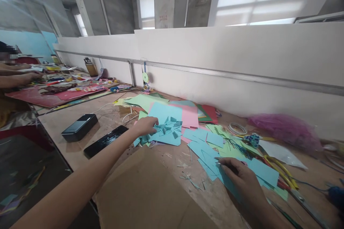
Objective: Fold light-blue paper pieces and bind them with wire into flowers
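My left hand [146, 126] reaches to the edge of a pile of small folded blue paper pieces [169, 127], its fingers drawn together at the pile; what they hold, if anything, is too small to name. Beneath the pile lies a blue paper sheet [172, 140]. On the right, my right hand [238, 175] has thumb and forefinger pinched on something small and thin over blue paper cards [205, 154]. Thin blue scraps [195, 183] lie on the table between the hands.
A black box [80, 127] and a phone [106, 141] lie at the left. Brown cardboard [150, 193] is nearest me. Scissors [303, 200] and yellow-handled pliers [282, 170] lie right, below a pink bag [286, 130]. Another person's hand [30, 77] is far left.
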### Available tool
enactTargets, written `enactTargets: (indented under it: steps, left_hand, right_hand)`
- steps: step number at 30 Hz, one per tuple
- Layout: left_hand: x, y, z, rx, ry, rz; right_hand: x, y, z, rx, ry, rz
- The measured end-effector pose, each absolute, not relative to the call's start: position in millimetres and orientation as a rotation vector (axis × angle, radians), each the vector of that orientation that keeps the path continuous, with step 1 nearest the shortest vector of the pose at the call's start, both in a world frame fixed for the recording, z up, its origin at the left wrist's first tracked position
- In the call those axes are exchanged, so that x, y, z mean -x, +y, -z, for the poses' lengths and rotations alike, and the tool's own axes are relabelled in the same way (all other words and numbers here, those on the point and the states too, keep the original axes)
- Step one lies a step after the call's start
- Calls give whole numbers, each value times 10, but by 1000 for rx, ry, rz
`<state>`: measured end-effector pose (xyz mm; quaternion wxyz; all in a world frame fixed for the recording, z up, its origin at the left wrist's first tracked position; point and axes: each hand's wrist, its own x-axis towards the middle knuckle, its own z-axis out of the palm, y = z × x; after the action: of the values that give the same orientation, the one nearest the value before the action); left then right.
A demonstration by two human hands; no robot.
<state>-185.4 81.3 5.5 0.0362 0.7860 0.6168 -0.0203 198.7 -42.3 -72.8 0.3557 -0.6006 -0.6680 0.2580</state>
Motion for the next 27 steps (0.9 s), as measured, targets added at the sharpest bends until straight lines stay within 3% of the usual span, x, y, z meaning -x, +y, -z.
enactTargets:
  steps: [20, 27]
  left_hand:
    - [2024, 562, -103, -2584, 1896, 137]
    - [1745, 601, -142, -2709, 1830, -6]
  right_hand:
    - [-1985, -417, 732, 1551, -1747, -686]
    - [-1969, -430, 706, 1533, -1722, -714]
